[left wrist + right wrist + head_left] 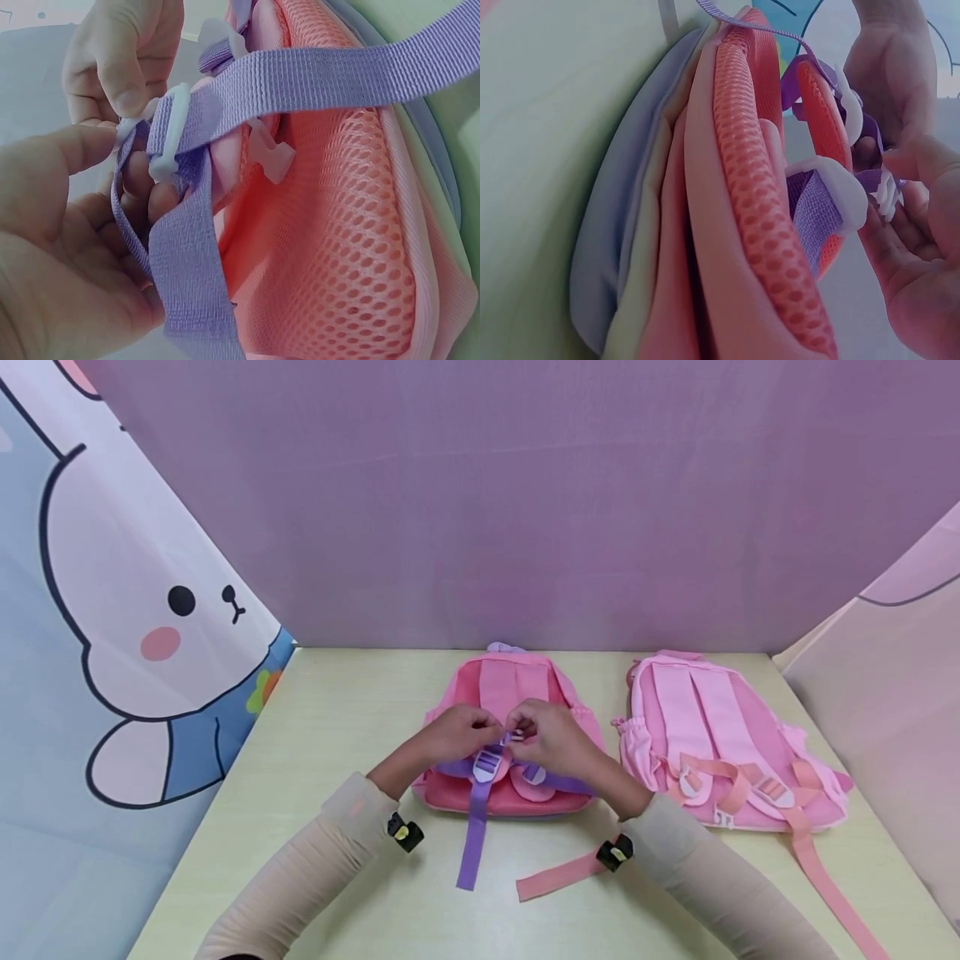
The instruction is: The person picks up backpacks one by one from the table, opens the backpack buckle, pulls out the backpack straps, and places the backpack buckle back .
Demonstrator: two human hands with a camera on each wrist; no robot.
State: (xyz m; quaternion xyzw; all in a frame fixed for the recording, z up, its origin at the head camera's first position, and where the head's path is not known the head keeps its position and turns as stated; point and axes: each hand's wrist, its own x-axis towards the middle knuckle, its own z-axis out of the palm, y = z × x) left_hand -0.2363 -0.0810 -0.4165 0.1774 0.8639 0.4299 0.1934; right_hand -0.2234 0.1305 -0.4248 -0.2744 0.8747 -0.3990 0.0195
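A pink backpack [517, 681] lies on the table with its mesh back panel [322, 232] facing up. Over its lower part, my left hand [465, 731] pinches a purple webbing strap [131, 210] between thumb and fingers. Fingertip to fingertip with it, my right hand [551, 739] grips a small white plastic buckle [887, 191], partly hidden by the fingers, with purple webbing running to it. A white strap adjuster [487, 766] sits just below the left hand, and its purple tail [472, 852] hangs towards the table's front. Another white adjuster [533, 774] is on the other shoulder strap.
On the right lies a second, lighter pink backpack [712, 718] with peach straps and white buckles. One peach strap end [555, 878] reaches under my right wrist; another [832, 885] trails to the front edge. A purple wall [510, 527] stands behind the table.
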